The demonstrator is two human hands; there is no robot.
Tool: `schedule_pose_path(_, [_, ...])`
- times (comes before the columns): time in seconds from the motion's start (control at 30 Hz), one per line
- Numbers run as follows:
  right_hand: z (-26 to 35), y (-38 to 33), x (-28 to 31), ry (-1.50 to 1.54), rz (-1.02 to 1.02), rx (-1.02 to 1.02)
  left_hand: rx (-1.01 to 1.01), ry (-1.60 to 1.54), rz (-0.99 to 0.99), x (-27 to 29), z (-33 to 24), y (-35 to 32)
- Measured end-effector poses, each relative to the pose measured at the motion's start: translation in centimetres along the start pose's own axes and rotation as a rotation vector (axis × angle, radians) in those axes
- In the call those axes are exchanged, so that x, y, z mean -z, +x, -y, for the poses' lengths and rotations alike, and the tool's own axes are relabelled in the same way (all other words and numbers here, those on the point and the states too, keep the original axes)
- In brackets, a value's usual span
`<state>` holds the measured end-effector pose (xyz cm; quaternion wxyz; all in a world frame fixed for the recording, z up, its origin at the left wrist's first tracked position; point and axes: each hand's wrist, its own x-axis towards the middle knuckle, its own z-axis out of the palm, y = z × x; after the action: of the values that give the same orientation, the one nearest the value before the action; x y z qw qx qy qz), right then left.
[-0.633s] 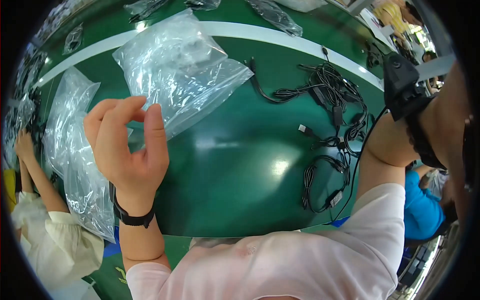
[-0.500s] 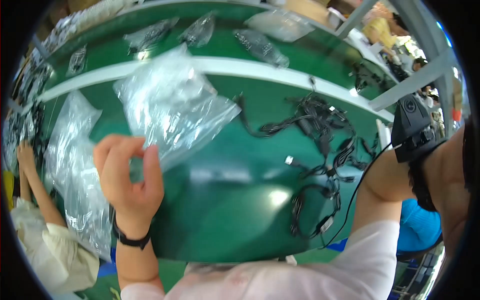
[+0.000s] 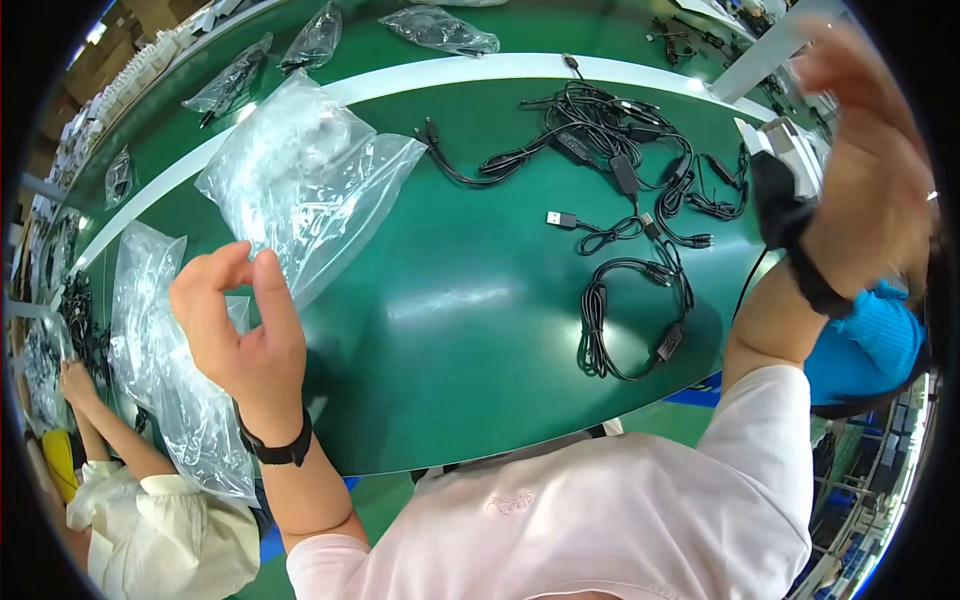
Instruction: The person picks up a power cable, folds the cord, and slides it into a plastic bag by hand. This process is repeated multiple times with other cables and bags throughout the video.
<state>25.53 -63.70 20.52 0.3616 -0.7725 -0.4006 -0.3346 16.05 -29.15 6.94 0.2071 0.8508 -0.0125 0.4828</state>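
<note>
My left hand (image 3: 240,320), a black band at its wrist, is raised in front of two clear plastic bags. Its fingers curl loosely, with a narrow gap between thumb and index tips and nothing visible between them. Beyond it lies the larger clear bag (image 3: 310,180); a long crumpled bag (image 3: 160,300) is to its left. My right hand (image 3: 870,170) is lifted at the upper right, smeared by motion, so I cannot make out its grip. A black strap and device (image 3: 785,200) sit on that wrist. Below it lies a tangle of black cables (image 3: 610,140).
A coiled black cable (image 3: 595,330) lies nearer on the green table (image 3: 440,380). A white box (image 3: 790,150) stands at the right. Beyond a white rail (image 3: 460,68), bagged parts (image 3: 440,28) lie on a green surface. Another person's hands (image 3: 75,380) are at the left.
The view has shifted, and the cables and bags now appear higher in it. My right hand has swung up from the right edge. My left hand stays curled beside the bags.
</note>
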Motion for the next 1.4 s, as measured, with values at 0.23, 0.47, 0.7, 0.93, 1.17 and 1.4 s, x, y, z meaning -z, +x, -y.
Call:
schedule_pose_path(0.23, [-7.5,-9.7,-9.4,-0.448,0.711,-0.474,-0.083,-0.069,0.03,0.1,0.2,-0.3])
schedule_pose_path(0.47, [-6.3,-5.7,-7.4,-0.111,0.318,-0.401,-0.061,-0.056,0.089,-1.4,0.2,-0.9])
schedule_pose_path(0.7, [-1.2,0.2,-5.0,0.325,0.105,-0.345,-0.081,-0.327,0.242,-2.8,-4.2,1.2])
schedule_pose_path(0.93, [2.3,-0.5,-7.6,0.985,0.413,-0.568,0.432,-1.262,0.693,-5.6,-8.5,2.1])
schedule_pose_path(1.17, [0.0,-2.5,-11.5,1.615,0.264,-0.737,0.873,-1.525,0.477,-4.4,-6.5,1.5])
schedule_pose_path(1.4, [-0.6,-4.2,-14.3,1.881,-0.175,-0.935,1.11,-1.481,0.454,-5.8,-9.5,-1.9])
